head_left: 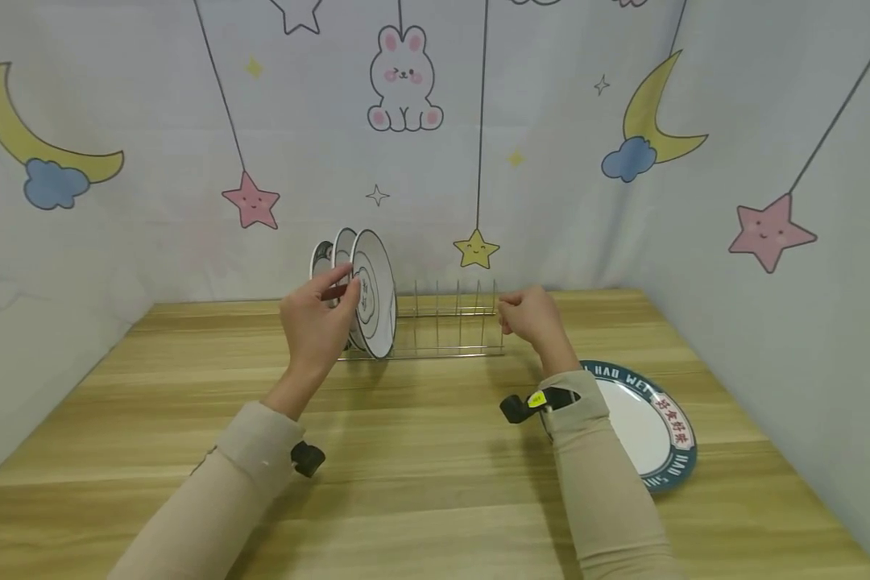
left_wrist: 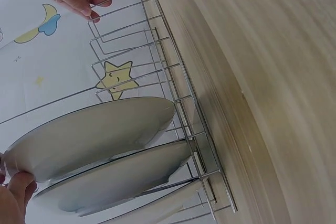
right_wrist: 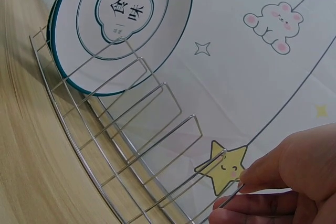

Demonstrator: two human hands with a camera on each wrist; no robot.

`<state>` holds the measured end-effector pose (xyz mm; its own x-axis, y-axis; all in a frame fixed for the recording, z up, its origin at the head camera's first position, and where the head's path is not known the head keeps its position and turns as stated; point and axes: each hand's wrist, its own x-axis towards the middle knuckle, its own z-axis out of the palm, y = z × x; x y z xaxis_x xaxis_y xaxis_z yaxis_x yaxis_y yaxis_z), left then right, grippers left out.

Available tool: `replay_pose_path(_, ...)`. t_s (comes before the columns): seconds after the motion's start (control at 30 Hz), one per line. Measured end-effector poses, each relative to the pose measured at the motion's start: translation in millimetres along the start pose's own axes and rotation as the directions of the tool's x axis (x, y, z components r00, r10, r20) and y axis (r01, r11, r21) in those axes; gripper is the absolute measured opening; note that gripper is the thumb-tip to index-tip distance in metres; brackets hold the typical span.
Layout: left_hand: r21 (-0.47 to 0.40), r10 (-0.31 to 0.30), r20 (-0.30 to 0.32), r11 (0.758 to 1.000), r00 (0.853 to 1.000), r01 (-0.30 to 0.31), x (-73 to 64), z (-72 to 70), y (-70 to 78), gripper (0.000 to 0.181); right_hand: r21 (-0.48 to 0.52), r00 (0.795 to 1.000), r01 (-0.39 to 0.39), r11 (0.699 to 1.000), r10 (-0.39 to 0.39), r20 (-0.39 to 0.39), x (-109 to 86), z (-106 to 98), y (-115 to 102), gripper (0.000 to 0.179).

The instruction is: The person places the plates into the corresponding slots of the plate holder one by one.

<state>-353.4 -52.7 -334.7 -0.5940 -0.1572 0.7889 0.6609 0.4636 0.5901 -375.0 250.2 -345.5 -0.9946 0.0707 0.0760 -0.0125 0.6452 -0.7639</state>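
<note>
A silver wire dish rack (head_left: 445,351) stands on the wooden table, with several plates upright at its left end. My left hand (head_left: 315,322) pinches the upper edge of the rightmost white plate (head_left: 382,302), which has a dark rim and printed characters at its centre. In the left wrist view that plate (left_wrist: 94,132) stands between the wires, its underside beside a second plate (left_wrist: 121,177). At the rack's right end my right hand (head_left: 532,314) grips the end wire, thumb against fingers, as the right wrist view shows at close range.
A larger plate (head_left: 638,423) with a blue-green lettered rim lies flat on the table at the right, partly hidden by my right forearm. Behind the rack hangs a white cloth (head_left: 420,177) printed with stars, moons and a rabbit. The rack's right-hand slots hold no plates.
</note>
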Motion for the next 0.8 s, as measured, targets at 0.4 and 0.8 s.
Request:
replay_pose_path(0.4, 0.006, -0.056, 0.081, 0.998, 0.995, 0.056, -2.2, 0.4, 3.1, 0.023, 0.019, 1.000, -0.009, 1.000, 0.009, 0.004, -3.7, -1, -2, 0.035)
replay_pose_path(0.8, -0.026, -0.119, 0.136, 0.992, 0.984, 0.124, -9.1, 4.3, -1.0, 0.029, 0.020, 1.000, 0.006, 1.000, -0.006, 0.001, -0.5, -1, 1, 0.035)
